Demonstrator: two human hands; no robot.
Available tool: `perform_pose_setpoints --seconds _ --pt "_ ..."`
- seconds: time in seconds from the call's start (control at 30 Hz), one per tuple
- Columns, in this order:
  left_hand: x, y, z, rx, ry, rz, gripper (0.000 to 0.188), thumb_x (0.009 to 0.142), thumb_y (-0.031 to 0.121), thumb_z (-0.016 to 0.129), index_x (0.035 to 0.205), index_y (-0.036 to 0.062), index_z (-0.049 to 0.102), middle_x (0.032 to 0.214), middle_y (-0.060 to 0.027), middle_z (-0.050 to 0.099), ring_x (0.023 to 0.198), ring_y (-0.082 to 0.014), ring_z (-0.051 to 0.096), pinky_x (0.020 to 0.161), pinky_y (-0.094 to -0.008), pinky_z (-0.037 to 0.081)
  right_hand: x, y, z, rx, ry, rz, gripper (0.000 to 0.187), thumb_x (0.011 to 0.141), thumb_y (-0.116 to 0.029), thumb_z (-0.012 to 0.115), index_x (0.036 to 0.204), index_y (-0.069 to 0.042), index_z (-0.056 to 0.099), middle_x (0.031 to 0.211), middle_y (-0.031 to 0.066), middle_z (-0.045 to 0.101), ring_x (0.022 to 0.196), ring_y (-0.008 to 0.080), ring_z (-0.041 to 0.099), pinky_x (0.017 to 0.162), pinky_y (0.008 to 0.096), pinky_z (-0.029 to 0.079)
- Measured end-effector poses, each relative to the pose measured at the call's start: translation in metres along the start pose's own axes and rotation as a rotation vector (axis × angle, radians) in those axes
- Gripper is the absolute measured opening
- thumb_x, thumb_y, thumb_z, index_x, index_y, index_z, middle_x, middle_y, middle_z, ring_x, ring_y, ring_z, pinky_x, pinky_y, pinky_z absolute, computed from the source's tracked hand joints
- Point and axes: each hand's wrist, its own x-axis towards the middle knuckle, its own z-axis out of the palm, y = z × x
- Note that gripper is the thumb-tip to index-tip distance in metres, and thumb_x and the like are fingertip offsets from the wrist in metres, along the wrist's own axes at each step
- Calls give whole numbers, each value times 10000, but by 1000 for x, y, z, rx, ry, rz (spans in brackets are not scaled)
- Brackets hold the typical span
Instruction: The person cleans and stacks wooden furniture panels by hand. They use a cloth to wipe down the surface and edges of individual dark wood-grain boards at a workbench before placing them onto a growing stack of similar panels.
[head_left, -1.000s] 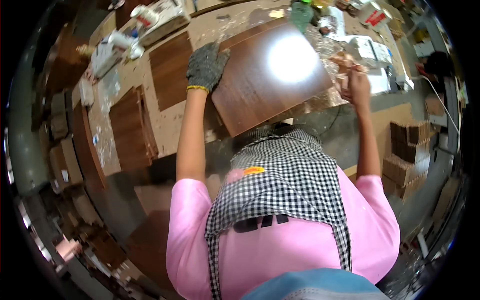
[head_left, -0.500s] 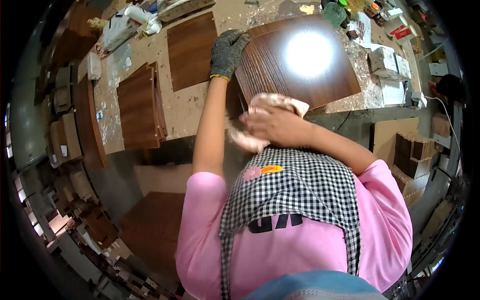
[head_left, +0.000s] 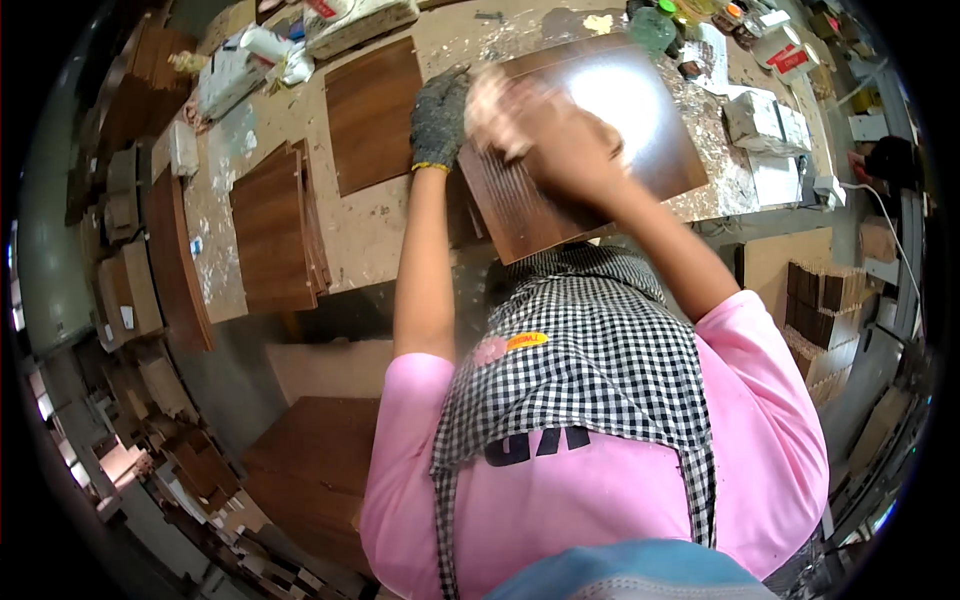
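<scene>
A dark brown wood-grain panel (head_left: 640, 150) lies on the worktable, its near corner sticking out past the table's front edge. White light glares off its far right part. My left hand (head_left: 438, 122), in a dark grey knit glove with a yellow cuff, grips the panel's left edge. My bare right hand (head_left: 572, 148) is closed around a crumpled pale pink cloth (head_left: 493, 110) over the panel's upper left area. Motion smears the cloth and fingers, and the hand hides part of the surface below it.
Left of my glove lies another brown panel (head_left: 375, 115), with a small panel stack (head_left: 275, 232) nearer the front edge. A green-capped bottle (head_left: 653, 28), white-and-red cups (head_left: 795, 62) and a wrapped block (head_left: 757, 122) stand to the right. Brown panels (head_left: 310, 480) lie below the table.
My right hand has swept the cloth from the panel's near edge up to its far left area. My gloved left hand stays at the left edge, and the view has shifted slightly.
</scene>
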Motion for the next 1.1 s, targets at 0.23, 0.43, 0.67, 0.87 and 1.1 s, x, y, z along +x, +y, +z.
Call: perform_pose_setpoints --seconds 0.23,0.43,0.67,0.87,1.1 --pt "-2 10 -1 32 -20 26 341 981 263 583 1169 5 705 1192 -182 702 1123 -312 649 1012 -388 471 -83 61 -11 -34 144 -76 704 780 -141 723 1432 -342 548 1506 26 483 1370 272 468 1104 491 413" --pt "2 3 -2 93 -35 40 340 996 261 579 1200 22 709 1210 -154 705 1125 -284 644 1029 -378 456 -136 289 14 -152 506 411 560 733 -144 723 1283 -234 666 1346 52 613 1212 323 551 979 512 430" --pt "15 2 5 233 50 -105 360 1003 314 584 1162 26 729 1207 -157 705 1133 -286 645 1010 -387 466 -151 392 -44 286 576 908 243 871 -316 697 1017 -146 792 1134 132 714 1045 352 659 875 429 518" --pt "-5 1 -13 363 361 262 249 994 189 604 1110 12 736 1142 -148 723 1057 -273 671 961 -384 500 -127 498 -25 -332 677 1034 257 831 -349 742 917 -114 800 900 160 744 866 359 714 784 468 546" --pt "-150 21 -9 -122 386 -155 280 1045 183 548 1215 -7 664 1176 -69 683 1057 -148 620 944 -297 493 -131 487 -37 45 694 965 351 796 -344 791 1116 -204 755 867 83 766 771 248 730 686 408 536"
